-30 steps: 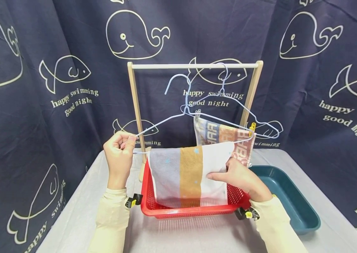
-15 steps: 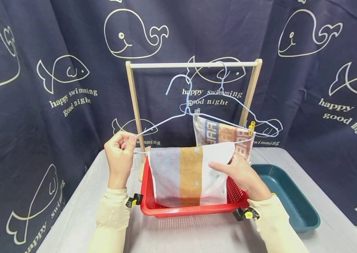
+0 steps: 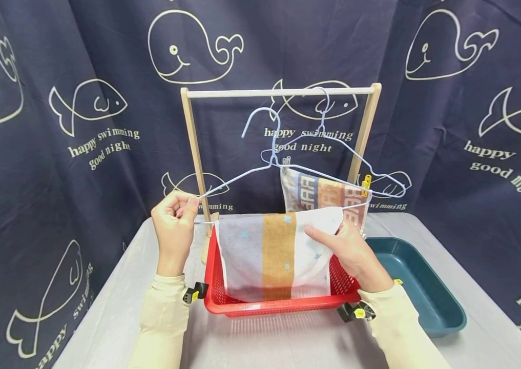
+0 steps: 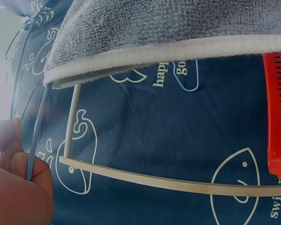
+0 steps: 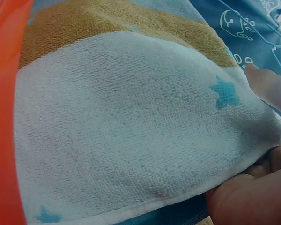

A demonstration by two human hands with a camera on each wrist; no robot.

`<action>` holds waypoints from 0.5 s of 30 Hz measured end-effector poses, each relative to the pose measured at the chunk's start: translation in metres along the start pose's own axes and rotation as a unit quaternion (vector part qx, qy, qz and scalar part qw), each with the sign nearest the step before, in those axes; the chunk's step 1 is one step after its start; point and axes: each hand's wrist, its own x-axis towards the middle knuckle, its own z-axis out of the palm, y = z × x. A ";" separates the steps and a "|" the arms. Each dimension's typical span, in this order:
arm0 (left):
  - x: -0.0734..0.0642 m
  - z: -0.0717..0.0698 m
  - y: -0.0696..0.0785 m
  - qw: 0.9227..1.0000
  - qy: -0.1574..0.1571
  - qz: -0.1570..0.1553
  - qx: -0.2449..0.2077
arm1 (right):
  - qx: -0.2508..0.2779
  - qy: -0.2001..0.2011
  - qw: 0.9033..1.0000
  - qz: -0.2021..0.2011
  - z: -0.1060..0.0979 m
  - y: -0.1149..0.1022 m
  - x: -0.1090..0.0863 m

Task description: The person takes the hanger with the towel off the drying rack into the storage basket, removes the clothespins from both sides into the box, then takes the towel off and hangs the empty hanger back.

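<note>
My left hand [image 3: 173, 220] grips the left end of a light-blue wire hanger [image 3: 247, 173], thumb and fingers around the wire. Over the hanger's lower bar lies a small towel [image 3: 278, 256] with grey, mustard and white bands and little blue stars. My right hand [image 3: 350, 248] holds the towel's white side near the top right, its thumb in front and the other fingers behind the cloth. The right wrist view shows that white part [image 5: 131, 126] with fingers under its edge. In the left wrist view, the hanger wire [image 4: 40, 122] runs into the curled left fingers.
A red basket [image 3: 283, 307] stands under the towel. Behind it rises a wooden rack [image 3: 251, 94], where another hanger [image 3: 348, 143] carries a patterned towel [image 3: 308, 189] with a yellow clip [image 3: 366, 185]. A teal tray [image 3: 449, 302] sits at the right on the pale table [image 3: 117, 307].
My right hand has slid upward along the towel's white side, and its thumb now lies nearer the top edge. My left hand and the hanger stay nearly in place.
</note>
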 end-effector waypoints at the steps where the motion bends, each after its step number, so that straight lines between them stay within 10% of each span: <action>1: 0.000 0.000 0.000 1.000 0.001 0.000 0.001 | -0.002 0.004 1.000 0.002 0.000 0.000 0.000; 15: 0.002 -0.001 -0.001 1.000 0.002 0.005 0.016 | -0.051 0.035 0.998 0.000 0.003 0.001 0.002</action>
